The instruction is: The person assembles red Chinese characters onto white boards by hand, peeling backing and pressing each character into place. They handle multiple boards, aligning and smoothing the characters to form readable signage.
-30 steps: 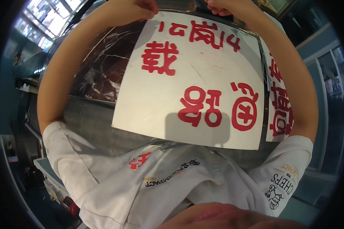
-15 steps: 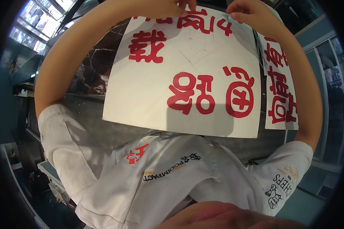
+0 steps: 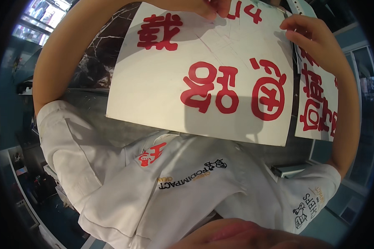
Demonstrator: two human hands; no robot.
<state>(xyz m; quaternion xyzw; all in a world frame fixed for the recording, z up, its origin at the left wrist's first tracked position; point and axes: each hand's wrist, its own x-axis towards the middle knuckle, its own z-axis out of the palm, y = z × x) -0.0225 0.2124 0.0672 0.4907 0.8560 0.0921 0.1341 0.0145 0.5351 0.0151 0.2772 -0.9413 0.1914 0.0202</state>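
Big white sign point(image 3: 220, 79) w/ red characters lies flat on dark marble bench point(image 3: 93, 58). Left hand point(image 3: 203, 6) pinches its far edge, right hand point(image 3: 307, 35) curled w/ fingertips on far right corner. 2nd sign point(image 3: 318, 99) just beside its right edge

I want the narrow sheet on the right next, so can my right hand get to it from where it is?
Probably yes: the right hand rests on the big white sheet's far right edge, directly beside the narrow sheet, with nothing between them.
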